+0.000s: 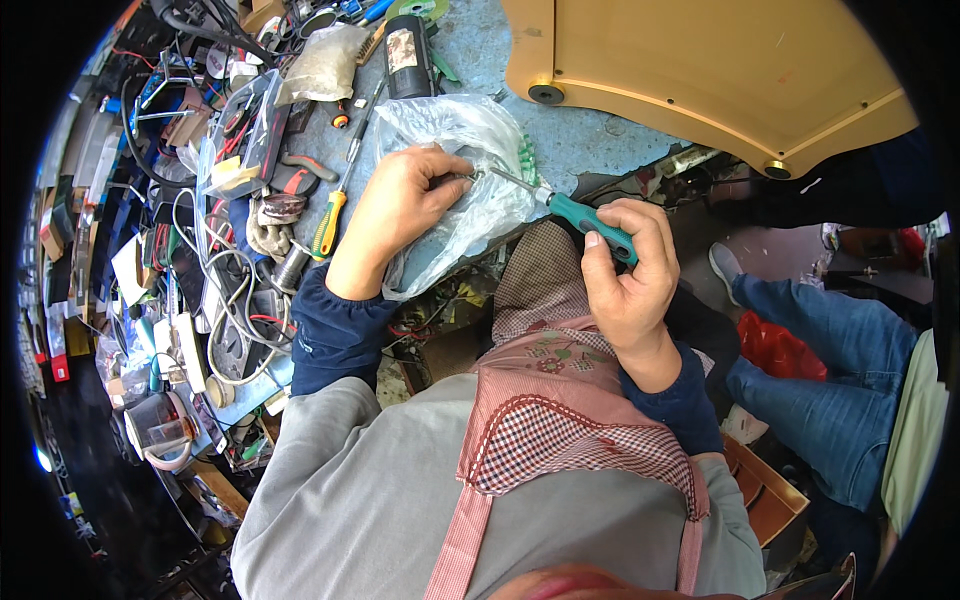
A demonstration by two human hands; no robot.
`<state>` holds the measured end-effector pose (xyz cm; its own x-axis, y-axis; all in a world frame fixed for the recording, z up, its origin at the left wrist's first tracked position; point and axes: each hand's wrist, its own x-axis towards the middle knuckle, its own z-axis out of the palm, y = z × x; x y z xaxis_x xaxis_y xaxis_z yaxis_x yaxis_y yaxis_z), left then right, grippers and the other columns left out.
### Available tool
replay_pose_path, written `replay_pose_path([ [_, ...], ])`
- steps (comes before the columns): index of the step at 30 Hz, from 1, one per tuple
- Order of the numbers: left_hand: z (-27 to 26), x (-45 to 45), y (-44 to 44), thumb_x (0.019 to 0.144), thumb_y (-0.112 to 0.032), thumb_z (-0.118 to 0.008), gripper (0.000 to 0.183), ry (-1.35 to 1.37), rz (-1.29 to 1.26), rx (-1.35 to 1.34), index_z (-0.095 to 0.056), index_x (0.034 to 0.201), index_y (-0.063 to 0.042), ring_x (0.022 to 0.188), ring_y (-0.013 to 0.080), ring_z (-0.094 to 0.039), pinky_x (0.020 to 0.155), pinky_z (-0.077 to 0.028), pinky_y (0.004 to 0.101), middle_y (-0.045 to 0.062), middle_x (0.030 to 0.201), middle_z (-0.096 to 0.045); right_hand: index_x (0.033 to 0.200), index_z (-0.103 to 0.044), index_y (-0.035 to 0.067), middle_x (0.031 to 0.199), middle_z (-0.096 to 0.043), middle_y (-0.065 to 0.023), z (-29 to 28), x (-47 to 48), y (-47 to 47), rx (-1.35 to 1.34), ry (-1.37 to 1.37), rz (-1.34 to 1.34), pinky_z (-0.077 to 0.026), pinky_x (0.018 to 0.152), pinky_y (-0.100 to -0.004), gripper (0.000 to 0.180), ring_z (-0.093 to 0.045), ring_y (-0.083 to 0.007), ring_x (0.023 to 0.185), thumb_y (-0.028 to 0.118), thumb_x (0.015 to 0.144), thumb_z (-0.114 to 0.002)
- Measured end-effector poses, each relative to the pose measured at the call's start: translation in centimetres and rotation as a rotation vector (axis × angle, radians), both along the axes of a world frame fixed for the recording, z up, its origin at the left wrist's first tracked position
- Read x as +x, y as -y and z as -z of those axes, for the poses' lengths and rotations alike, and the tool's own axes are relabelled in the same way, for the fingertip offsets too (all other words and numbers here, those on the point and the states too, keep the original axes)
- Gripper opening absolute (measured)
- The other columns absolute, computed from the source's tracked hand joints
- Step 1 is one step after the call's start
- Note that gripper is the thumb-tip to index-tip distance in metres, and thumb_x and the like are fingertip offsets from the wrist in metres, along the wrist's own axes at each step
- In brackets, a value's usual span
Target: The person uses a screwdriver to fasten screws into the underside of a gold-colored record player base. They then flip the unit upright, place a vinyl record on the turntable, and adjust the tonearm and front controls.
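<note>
My right hand (634, 274) is closed around the green handle of a screwdriver (592, 225), whose metal shaft points left over a crumpled clear plastic bag (442, 247). Close to the shaft's tip, my left hand (409, 202) pinches something small between thumb and fingers; what it is cannot be made out. Green pieces (527, 159) show at the bag's right side. Left of the bag, a second screwdriver with a yellow and green handle (329, 225) lies on the blue worktop (480, 49).
A large yellow panel with round feet (705, 67) covers the back right. A black cylinder (407, 56) stands behind the bag. Left are a clear plastic box (240, 135), grey cable (217, 262), pliers (307, 169) and a glass jug (157, 427). A person in jeans (832, 375) is at right.
</note>
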<state>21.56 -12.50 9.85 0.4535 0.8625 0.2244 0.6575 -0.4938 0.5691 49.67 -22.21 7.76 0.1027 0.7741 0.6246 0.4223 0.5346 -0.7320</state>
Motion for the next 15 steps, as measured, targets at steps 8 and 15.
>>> replay_pose_path([
  [8, -0.37, -0.49, -0.02, 0.086, -0.01, -0.08, 0.021, 0.048, -0.108, -0.241, -0.079, 0.105, -0.001, 0.073, 0.0249, -0.068, 0.071, -0.055, 0.0376, 0.014, 0.084, -0.073, 0.112, -0.07, 0.0, 0.112, -0.068, -0.0104, 0.24, 0.23, -0.04, -0.006, -0.004, -0.007, -0.047, 0.054, -0.0249, 0.024, -0.061, -0.0108, 0.072, -0.004, 0.089, -0.074],
  [15, -0.07, 0.37, 0.08, 0.094, -0.012, -0.082, 0.02, 0.025, -0.017, -0.018, -0.082, 0.11, -0.001, 0.079, 0.0246, -0.069, 0.078, -0.055, 0.0358, 0.012, 0.092, -0.076, 0.112, -0.07, 0.001, 0.114, -0.067, -0.0098, 0.36, 0.27, 0.05, -0.028, -0.017, -0.027, -0.047, 0.054, -0.0248, 0.024, -0.06, -0.01, 0.072, -0.004, 0.09, -0.074],
])
